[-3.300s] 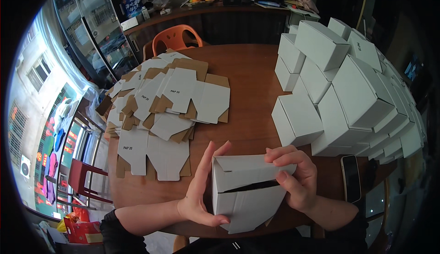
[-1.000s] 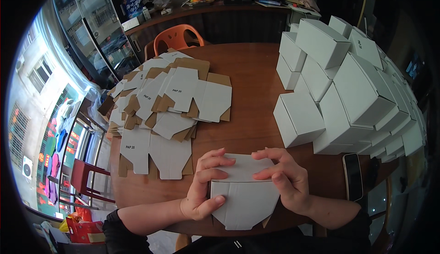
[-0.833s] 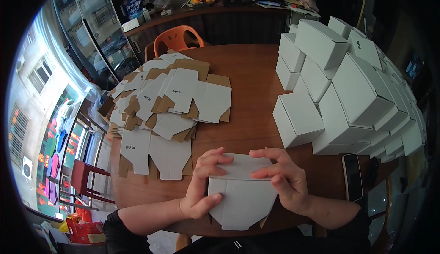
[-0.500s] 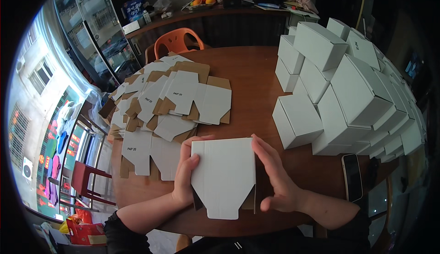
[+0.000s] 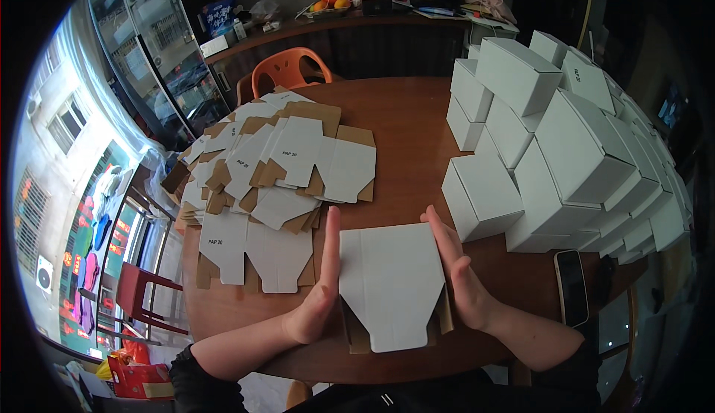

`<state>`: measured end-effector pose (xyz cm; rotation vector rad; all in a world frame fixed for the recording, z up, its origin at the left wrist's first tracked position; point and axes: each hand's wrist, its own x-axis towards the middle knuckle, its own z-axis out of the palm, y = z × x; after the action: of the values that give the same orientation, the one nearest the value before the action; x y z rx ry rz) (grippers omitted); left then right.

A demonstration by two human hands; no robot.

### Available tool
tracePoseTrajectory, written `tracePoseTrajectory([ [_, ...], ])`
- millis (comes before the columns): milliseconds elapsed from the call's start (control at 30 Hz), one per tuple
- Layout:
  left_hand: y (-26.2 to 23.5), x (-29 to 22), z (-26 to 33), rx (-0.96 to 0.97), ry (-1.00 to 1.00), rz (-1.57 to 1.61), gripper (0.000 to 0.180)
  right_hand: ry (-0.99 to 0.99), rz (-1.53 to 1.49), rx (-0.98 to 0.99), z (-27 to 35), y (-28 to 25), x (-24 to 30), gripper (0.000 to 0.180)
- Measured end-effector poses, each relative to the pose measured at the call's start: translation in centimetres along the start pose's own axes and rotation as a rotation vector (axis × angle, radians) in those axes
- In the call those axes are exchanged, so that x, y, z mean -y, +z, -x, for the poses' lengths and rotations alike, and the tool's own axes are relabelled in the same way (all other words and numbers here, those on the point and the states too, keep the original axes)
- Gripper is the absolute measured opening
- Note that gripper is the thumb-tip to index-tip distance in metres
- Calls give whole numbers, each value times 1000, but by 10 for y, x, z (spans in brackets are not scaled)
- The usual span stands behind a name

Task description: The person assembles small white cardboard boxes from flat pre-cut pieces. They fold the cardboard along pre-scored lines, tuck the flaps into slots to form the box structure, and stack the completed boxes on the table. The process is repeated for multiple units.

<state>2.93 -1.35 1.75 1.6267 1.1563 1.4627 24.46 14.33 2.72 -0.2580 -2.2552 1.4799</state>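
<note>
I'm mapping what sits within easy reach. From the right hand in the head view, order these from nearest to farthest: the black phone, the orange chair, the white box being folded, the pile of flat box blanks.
From the right hand:
1. White box being folded, touching the palm, on its left.
2. Black phone, to its right near the table edge.
3. Pile of flat box blanks, across on the left.
4. Orange chair, beyond the table's far side.

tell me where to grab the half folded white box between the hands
Grip the box by its two long side edges, from left and right, as the left hand and right hand flank it now. Its top is broad and flat; loose brown flaps hang at the near end.
</note>
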Motion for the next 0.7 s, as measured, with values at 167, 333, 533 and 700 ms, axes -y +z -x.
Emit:
tracePoseTrajectory([
  [167, -4, -4, 3, 76, -30, 6, 123, -104, 166, -14, 2, -2, 5, 107],
  [333, -1, -6, 1, -7, -123, 107, 125, -103, 304, -51, 3, -3, 12, 112],
  [533, -4, -2, -4, -4, 29, -150, 111, -87, 168, -45, 4, -2, 12, 105],
  [700, 4, -13, -5, -12, -115, 266, 96, -31, 169, 13, 7, 1, 3, 95],
])
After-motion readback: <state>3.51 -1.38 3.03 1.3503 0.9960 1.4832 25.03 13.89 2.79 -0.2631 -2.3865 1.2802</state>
